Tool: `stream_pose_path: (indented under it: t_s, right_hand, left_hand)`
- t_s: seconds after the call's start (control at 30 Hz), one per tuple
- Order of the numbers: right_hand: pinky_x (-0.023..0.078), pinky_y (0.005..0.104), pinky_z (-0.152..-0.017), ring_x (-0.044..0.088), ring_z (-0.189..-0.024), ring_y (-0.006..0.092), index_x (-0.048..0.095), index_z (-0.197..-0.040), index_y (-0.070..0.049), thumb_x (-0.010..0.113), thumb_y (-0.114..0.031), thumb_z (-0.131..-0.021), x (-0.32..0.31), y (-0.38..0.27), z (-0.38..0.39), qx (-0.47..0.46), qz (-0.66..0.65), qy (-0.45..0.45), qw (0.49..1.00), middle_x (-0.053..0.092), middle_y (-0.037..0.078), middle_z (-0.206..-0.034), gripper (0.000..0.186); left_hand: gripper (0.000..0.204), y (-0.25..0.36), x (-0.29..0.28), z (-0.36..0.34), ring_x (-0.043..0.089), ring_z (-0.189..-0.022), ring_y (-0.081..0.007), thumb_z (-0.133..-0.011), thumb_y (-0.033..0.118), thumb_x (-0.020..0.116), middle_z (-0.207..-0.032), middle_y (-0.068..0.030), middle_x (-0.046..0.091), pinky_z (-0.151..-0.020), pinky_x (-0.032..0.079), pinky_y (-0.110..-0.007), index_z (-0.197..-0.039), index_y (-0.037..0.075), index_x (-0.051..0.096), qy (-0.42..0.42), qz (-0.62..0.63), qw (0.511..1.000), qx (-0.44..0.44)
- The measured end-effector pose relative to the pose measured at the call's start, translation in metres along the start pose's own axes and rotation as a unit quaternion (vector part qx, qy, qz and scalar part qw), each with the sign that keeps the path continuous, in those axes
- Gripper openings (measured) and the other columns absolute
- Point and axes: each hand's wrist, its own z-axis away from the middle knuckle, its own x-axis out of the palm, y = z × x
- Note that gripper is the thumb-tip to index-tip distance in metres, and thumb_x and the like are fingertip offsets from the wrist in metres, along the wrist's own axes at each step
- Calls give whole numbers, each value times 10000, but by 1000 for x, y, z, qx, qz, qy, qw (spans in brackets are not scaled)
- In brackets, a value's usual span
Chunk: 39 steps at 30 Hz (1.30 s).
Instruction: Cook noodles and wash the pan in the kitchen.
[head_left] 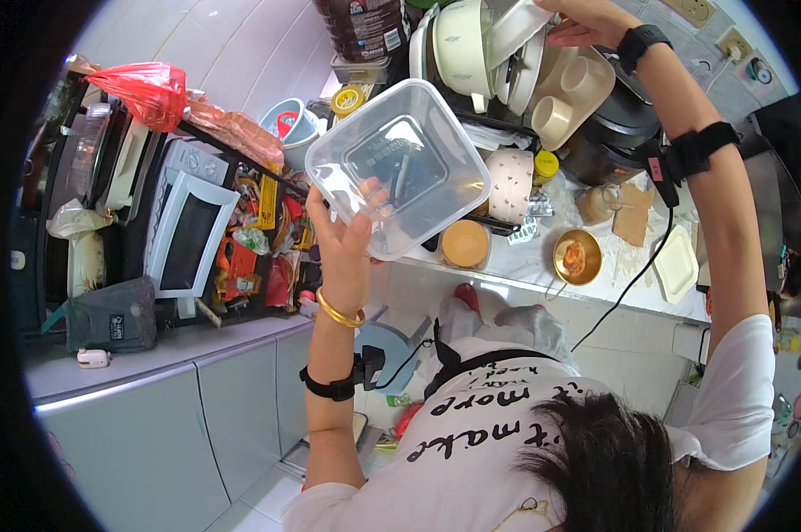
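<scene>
Pinching a near-left wall of the clear plastic container [436, 199], the left hand [345, 244] holds it tilted, open side up, in the air by the counter [636, 277]. That one-sided grip could let it twist and slip. The right hand [587, 19] meets a white dish [516, 37] at the top edge; whether its fingers pinch or merely touch, I cannot tell. Pulling there might topple the tightly packed cream pot [461, 53] or beige cup tray [596, 84]. Lettering marks the white T-shirt [458, 483]; a dark bag [356, 19] and grey pouch [99, 306] bear print.
</scene>
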Motion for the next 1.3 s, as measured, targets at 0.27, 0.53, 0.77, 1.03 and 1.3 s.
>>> stream_pose_path:
  t_s: [0.27,0.53,0.77,1.03,1.3]
  right_hand:
    - [517,272,-631,636,-709,162,659,-961,-22,583,-174,-898,-15,0,115,-265,224,194,918,665,72,-871,181]
    - [517,294,-675,664,-741,177,635,-1029,-11,623,-63,-808,98,232,191,5,113,11,994,692,115,-837,227]
    - [518,348,-765,673,-845,268,611,-1122,-15,634,-140,-793,132,352,175,70,122,80,987,686,170,-940,352]
    - [512,330,-735,672,-759,264,651,-1036,-14,606,-185,-844,127,335,178,25,94,5,995,686,164,-862,261]
    - [454,428,-833,587,-902,378,648,-955,0,527,-221,-912,147,220,91,-426,179,105,880,633,196,-931,255]
  left_hand:
    - [693,-25,-17,6,539,-1134,-341,-892,410,577,-1299,-225,464,-950,461,-433,-1417,169,194,39,80,992,-88]
    - [672,-36,-61,53,476,-1224,-337,-924,404,500,-1356,-208,426,-1004,415,-459,-1464,201,155,70,74,977,-185]
    - [728,-35,-69,79,450,-1258,-355,-890,479,516,-1383,-247,400,-1014,403,-457,-1462,167,192,79,-1,975,-210]
    - [596,-65,-95,166,394,-1296,-349,-835,279,560,-1353,-118,449,-994,384,-600,-1384,176,353,186,253,925,-216]
    - [448,-104,-56,261,497,-1100,-240,-808,196,572,-1188,-57,496,-927,463,-595,-1237,147,452,366,244,882,-171]
